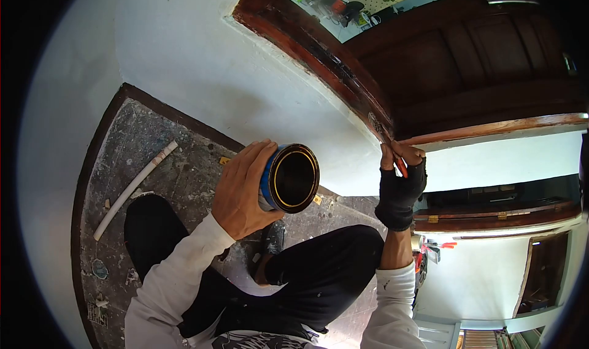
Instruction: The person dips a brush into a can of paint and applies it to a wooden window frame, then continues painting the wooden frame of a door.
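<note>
My left hand is bare and wrapped round the side of a blue paint can. The can is tilted toward me, so its gold-ringed mouth shows with a dark inside. In a black fingerless glove, my right hand grips a paintbrush by its orange-red handle. The brush's dark end is up against the reddish-brown wooden frame, where the frame meets the white wall. Its exact contact with the wood is hard to make out.
A whitish tube lies on the paint-spotted dark floor, left of my bent knees. Dark skirting runs along the wall. Beyond the frame is a dark panelled door. Red-handled tools are behind my right forearm.
</note>
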Motion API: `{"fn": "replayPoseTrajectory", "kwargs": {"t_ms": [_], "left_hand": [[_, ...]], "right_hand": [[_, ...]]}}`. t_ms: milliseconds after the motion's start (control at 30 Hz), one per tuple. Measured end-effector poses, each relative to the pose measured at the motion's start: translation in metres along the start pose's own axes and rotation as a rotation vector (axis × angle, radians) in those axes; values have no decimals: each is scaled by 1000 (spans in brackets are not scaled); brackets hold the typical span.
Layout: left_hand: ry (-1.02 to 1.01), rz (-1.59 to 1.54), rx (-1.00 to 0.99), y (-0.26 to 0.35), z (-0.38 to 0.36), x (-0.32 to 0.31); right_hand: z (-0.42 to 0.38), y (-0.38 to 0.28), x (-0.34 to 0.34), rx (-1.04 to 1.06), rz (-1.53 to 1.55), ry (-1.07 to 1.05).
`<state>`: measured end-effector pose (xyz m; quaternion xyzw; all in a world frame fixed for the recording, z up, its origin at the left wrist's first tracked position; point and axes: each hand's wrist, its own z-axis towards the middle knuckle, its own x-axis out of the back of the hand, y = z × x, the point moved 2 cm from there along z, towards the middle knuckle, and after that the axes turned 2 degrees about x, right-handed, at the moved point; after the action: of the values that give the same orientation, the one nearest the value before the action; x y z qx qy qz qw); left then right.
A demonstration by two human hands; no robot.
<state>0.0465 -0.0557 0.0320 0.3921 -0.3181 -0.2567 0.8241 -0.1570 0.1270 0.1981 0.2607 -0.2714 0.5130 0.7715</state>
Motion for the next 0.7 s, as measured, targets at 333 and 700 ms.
{"fn": "replayPoseTrajectory", "kwargs": {"t_ms": [333,700], "left_hand": [[-3,-7,-12,1,1,-2],[-42,-1,8,2,1,-5]], "right_hand": [[-20,15,12,-52,-14,0],[-35,20,40,-76,-42,0]]}}
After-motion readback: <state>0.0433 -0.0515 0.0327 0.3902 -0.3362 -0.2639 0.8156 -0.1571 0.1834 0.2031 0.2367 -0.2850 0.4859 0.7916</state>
